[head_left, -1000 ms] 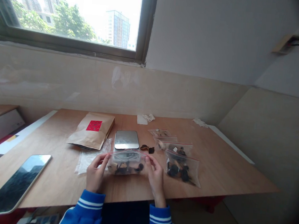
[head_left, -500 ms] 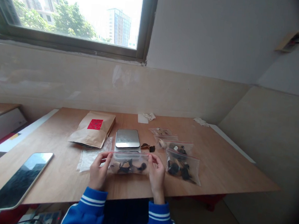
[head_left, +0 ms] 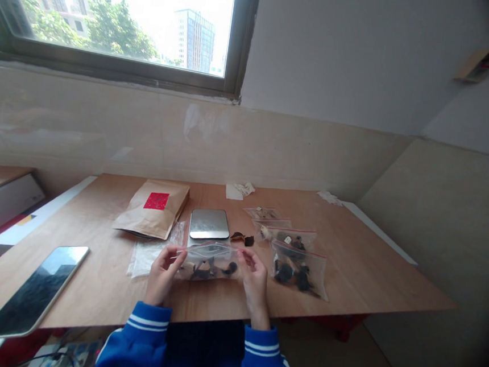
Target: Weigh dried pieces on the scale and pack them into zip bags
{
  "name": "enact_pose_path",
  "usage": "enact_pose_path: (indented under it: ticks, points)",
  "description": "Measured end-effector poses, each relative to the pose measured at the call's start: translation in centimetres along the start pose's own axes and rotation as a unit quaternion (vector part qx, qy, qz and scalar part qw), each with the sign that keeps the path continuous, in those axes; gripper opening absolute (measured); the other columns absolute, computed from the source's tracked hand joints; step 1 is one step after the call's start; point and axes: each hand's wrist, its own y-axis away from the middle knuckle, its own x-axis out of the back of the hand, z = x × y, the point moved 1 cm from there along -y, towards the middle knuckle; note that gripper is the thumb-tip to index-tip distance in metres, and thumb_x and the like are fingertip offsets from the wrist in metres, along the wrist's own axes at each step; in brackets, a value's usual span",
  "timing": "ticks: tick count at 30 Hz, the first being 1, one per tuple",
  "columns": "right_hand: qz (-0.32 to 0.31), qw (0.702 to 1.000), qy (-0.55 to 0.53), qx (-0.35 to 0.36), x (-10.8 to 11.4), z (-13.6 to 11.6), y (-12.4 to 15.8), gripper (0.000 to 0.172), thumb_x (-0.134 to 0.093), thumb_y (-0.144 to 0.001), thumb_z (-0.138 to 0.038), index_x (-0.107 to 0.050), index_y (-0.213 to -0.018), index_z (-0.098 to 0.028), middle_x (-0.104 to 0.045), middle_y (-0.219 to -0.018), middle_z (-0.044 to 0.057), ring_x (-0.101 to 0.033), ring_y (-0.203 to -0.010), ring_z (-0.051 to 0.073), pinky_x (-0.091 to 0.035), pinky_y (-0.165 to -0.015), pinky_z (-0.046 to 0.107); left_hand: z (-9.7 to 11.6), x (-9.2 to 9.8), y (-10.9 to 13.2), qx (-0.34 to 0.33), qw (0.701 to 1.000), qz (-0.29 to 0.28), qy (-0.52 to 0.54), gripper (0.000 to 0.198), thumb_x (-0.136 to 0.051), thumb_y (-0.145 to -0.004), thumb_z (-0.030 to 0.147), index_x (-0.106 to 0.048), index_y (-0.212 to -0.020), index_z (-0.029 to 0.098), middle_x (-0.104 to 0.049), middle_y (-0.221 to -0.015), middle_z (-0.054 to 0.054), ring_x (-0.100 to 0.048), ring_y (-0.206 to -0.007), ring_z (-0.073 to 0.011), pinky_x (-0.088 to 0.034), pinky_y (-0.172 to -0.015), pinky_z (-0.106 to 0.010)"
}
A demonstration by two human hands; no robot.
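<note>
- A clear, red-edged plastic bag (head_left: 211, 270) of dark pieces (head_left: 230, 268) (mouth slightly parted) is held before a square, silver-topped scale (head_left: 209, 224).
- Its top edge is pinched near both ends by the left hand (head_left: 163, 273) and right hand (head_left: 256, 281).

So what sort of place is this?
Probably a work corner in a plain room, perhaps a home or small workshop; I can't tell which. What shows it: a wooden table near a window, what looks like a small flat scale, and clear zip bags with dark pieces inside.
</note>
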Motion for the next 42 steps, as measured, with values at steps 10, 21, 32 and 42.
enact_pose_path:
  ticks: [10,21,32,42]
  points:
    - [0.011,1.0,-0.028,-0.002,0.1,0.7,0.2,0.028,-0.066,-0.077,-0.038,-0.064,-0.09,-0.014,-0.07,-0.09,0.008,-0.064,-0.085,0.019,-0.048,-0.08,0.032,-0.3,0.5,-0.1,-0.003,1.0,0.002,-0.012,0.028,-0.07,-0.071,0.04,-0.063,-0.084,0.016,-0.065,-0.084,-0.002,-0.06,-0.08,-0.0148,-0.047,-0.073,-0.024]
    - [-0.05,0.991,-0.12,-0.026,-1.5,0.0,0.5,0.036,-0.065,-0.077,-0.042,-0.062,-0.103,-0.017,-0.072,-0.097,0.009,-0.066,-0.095,0.022,-0.047,-0.089,0.035,-0.8,0.4,0.1,0.002,1.0,-0.025,0.018,0.031,-0.068,-0.074,0.038,-0.059,-0.096,0.018,-0.063,-0.09,-0.001,-0.06,-0.082,-0.014,-0.048,-0.073,-0.024]
    - [-0.023,0.997,-0.071,-0.004,-1.2,1.0,-0.3,0.026,-0.067,-0.075,-0.041,-0.066,-0.083,-0.016,-0.07,-0.086,0.005,-0.063,-0.084,0.018,-0.047,-0.082,0.031,0.1,0.3,-0.7,-0.004,0.999,-0.043,-0.031,0.029,-0.067,-0.073,0.041,-0.064,-0.086,0.016,-0.065,-0.089,-0.004,-0.062,-0.084,-0.0181,-0.049,-0.075,-0.027]
    - [-0.026,0.995,-0.093,0.017,-1.0,0.9,-0.4,0.02,-0.066,-0.077,-0.037,-0.063,-0.083,-0.018,-0.066,-0.093,0.004,-0.061,-0.091,0.018,-0.045,-0.084,0.029,0.1,0.1,-1.2,-0.002,0.996,-0.037,-0.082,0.031,-0.067,-0.071,0.045,-0.066,-0.085,0.017,-0.067,-0.09,-0.005,-0.061,-0.081,-0.0181,-0.047,-0.073,-0.028]
